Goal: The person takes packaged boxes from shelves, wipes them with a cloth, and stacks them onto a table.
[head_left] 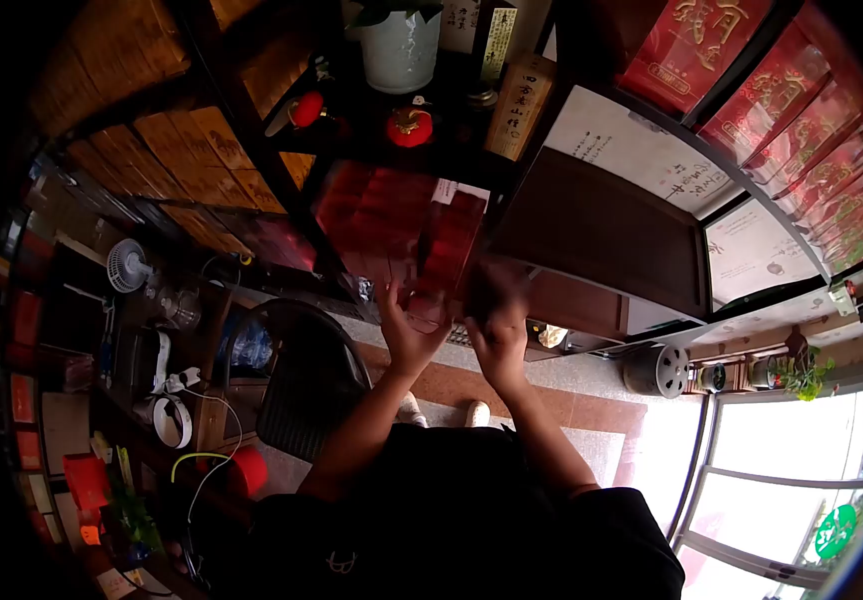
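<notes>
My left hand point(413, 338) reaches up in front of the stacked dark red boxes point(376, 215) on the shelf. Its thumb and fingers are spread apart, close to the lower edge of the stack. I cannot make out anything firmly held in it. Beside it, my right hand point(501, 340) is bent around the lower end of a dark brown object point(494, 288), which is smeared by motion, so its kind is unclear. A pale label point(444, 191) shows on one of the red boxes.
Above the boxes, a shelf carries a white plant pot point(399, 55) and red ornaments point(410, 126). A black chair point(311, 385) stands close at left, near a cluttered desk with a small fan point(128, 266). Red gift packages point(781, 110) line the upper right; glass doors point(781, 480) are at right.
</notes>
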`<state>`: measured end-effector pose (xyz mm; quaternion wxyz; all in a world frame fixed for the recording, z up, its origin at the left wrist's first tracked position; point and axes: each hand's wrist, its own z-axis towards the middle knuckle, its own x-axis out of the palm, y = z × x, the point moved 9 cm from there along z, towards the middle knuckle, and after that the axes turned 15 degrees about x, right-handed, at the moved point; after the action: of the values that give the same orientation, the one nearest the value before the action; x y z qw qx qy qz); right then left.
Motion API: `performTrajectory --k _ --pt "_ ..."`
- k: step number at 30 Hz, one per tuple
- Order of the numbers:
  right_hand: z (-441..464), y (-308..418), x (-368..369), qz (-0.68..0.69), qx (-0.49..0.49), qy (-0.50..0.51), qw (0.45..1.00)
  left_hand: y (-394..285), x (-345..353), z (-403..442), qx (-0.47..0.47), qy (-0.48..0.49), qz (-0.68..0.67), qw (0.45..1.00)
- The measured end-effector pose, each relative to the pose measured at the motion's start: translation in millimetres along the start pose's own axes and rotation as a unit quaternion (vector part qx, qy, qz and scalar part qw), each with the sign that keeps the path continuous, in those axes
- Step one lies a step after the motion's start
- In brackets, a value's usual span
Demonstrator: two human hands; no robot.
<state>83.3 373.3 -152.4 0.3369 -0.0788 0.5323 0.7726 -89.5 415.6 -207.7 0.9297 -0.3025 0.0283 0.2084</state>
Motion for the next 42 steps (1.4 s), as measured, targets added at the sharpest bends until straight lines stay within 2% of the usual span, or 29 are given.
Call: performTrajectory --k 1,3,5,6,9,11,12,13,14,16,18,19,21,23,25,26,27,29,30,31,33,35,36,37,39,42 --pt "-0.4 23.8 10.4 -0.014 -0.058 0.05 0.997 17.7 4.6 -23.6 -0.047 0.021 -0.041 0.998" --pt "-13.5 49.2 48.8 -0.125 -0.138 0.162 0.969 57.3 16.8 -88.9 -0.143 0.063 -0.125 0.98" --pt "-26.8 52.8 65.7 -0.14 -0.179 0.196 0.954 37.8 10.3 -105.7 -0.025 0.164 0.095 0.982" --pt "-34.5 54.6 73.7 -0.163 -0.217 0.224 0.936 30.7 2.8 -106.5 -0.018 0.163 0.089 0.983" --pt "-37.4 67.7 62.1 -0.107 -0.28 0.253 0.92 -5.9 -12.9 -85.8 0.096 0.216 0.289 0.928" --pt "-32.6 81.1 47.8 -0.091 -0.293 0.254 0.917 -35.5 -38.2 -46.0 -0.019 0.178 0.103 0.978" --pt "-26.2 86.1 38.2 -0.049 -0.287 0.253 0.923 -41.4 -53.5 -40.1 -0.055 0.121 0.021 0.991" --pt "-20.3 88.3 29.1 -0.007 -0.282 0.25 0.926 -47.4 -68.9 -34.8 -0.083 0.058 -0.061 0.993" --pt "-15.7 86.6 23.3 -0.006 -0.285 0.25 0.925 -70.4 -86.2 -16.6 -0.051 0.05 -0.037 0.997" --pt "3.3 77.7 2.2 -0.023 -0.258 0.177 0.949 -106.5 -108.9 9.9 -0.016 0.04 -0.012 0.999" --pt "13.6 78.8 -23.8 -0.008 -0.233 0.111 0.966 -126.8 -116.4 24.5 -0.048 0.032 -0.104 0.993" --pt "13.8 80.5 -36.4 -0.013 -0.215 0.085 0.973 -138.5 -120.6 30.3 -0.044 0.033 -0.106 0.993" --pt "-4.6 111.2 -64.1 -0.046 -0.217 0.047 0.974 -157.3 -123.0 35.7 -0.056 0.035 -0.162 0.985" --pt "-33.0 157.6 -87.4 -0.013 -0.289 0.083 0.954 -170.4 -124.2 32.2 -0.032 0.069 -0.135 0.988" --pt "-65.6 187.0 -109.5 -0.027 -0.374 0.035 0.926 -170.1 -107.5 22.0 -0.059 0.119 -0.191 0.972" --pt "-70.2 190.3 -121.2 -0.042 -0.414 -0.029 0.909 -171.2 -98.4 21.1 -0.066 0.137 -0.212 0.965" --pt "-74.2 192.8 -131.5 -0.058 -0.45 -0.093 0.886 -172.2 -94.8 23.4 -0.066 0.104 -0.231 0.965" --pt "-48.2 179.5 -157.6 -0.122 -0.407 -0.105 0.899 -187.6 -83.8 35.7 -0.047 0.02 -0.226 0.973" --pt "-26.4 165.1 -172.6 -0.159 -0.339 -0.103 0.922 -199.8 -78.8 45.6 -0.029 -0.03 -0.198 0.979" --pt "-4.6 148.7 -188.1 -0.194 -0.269 -0.103 0.938 -192.5 -66.4 50.6 -0.022 0.022 -0.237 0.971" --pt "33.3 113.9 -223.6 -0.188 -0.15 -0.154 0.958 -182.9 -37.9 54.8 -0.063 0.024 -0.323 0.944" --pt "51.5 74.0 -244.1 -0.094 -0.042 -0.204 0.974 -161.3 -7.3 43.9 -0.137 -0.072 -0.428 0.89" --pt "48.5 66.9 -240.8 -0.16 -0.066 -0.243 0.954 -158.8 11.6 47.1 -0.149 -0.073 -0.494 0.854" --pt "41.8 63.1 -229.6 -0.17 -0.069 -0.256 0.949 -160.7 23.9 50.7 -0.136 -0.115 -0.522 0.834" --pt "36.2 60.4 -225.9 -0.199 -0.105 -0.276 0.935 -155.7 47.6 48.4 -0.204 -0.136 -0.534 0.809" --pt "33.9 35.9 -206.0 -0.191 -0.095 -0.219 0.952 -148.6 83.7 28.8 -0.269 -0.113 -0.547 0.784"
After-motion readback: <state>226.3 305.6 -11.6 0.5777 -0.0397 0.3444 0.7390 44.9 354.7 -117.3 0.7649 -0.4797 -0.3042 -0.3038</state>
